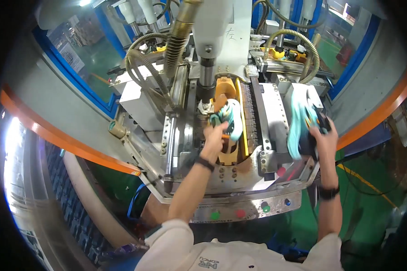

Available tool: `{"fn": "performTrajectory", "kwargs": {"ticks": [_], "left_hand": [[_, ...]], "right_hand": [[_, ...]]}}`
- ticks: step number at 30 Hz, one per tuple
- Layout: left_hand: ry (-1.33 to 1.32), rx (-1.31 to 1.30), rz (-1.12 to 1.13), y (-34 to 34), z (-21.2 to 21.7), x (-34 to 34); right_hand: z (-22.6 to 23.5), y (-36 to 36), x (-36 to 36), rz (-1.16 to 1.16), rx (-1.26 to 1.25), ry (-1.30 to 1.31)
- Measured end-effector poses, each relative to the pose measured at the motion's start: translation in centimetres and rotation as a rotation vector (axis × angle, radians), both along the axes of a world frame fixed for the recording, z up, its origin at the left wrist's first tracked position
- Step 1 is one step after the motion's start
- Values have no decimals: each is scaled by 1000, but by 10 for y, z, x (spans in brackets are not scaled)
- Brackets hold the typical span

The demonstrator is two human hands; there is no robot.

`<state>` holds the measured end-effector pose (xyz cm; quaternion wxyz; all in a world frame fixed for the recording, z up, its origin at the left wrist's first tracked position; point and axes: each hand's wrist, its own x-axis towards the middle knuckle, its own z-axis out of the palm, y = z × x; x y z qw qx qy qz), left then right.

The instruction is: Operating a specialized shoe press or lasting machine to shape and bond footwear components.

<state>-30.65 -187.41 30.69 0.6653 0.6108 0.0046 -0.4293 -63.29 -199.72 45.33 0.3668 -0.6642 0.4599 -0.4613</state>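
Observation:
A teal and white shoe (234, 123) sits in the middle of the press, over an orange-yellow holder (226, 85) and below a metal ram (206, 74). My left hand (215, 141) has its fingers closed round the near left side of that shoe, with its laces and opening facing up. Off to the right, over the machine's white side block, a second teal and white shoe (296, 122) is smeared by motion. My right hand (324, 135) grips its dark opening, with the pale sole side turned left.
A front panel (253, 208) carries green, red and blue buttons. Ribbed hoses (178, 40) hang at the left of the ram. An orange curved rail (72, 143) runs along each side. Blue-framed guards (70, 67) stand behind. A dark slatted conveyor (70, 198) lies at the lower left.

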Motion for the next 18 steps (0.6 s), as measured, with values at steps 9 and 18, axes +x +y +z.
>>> {"fn": "performTrajectory", "kwargs": {"ticks": [9,18], "left_hand": [[-10,-165,-17,292,110,-108],[-101,56,608,474,129,-203]], "right_hand": [[-32,-21,263,388,279,771],[-141,16,331,116,-179,804]]}}
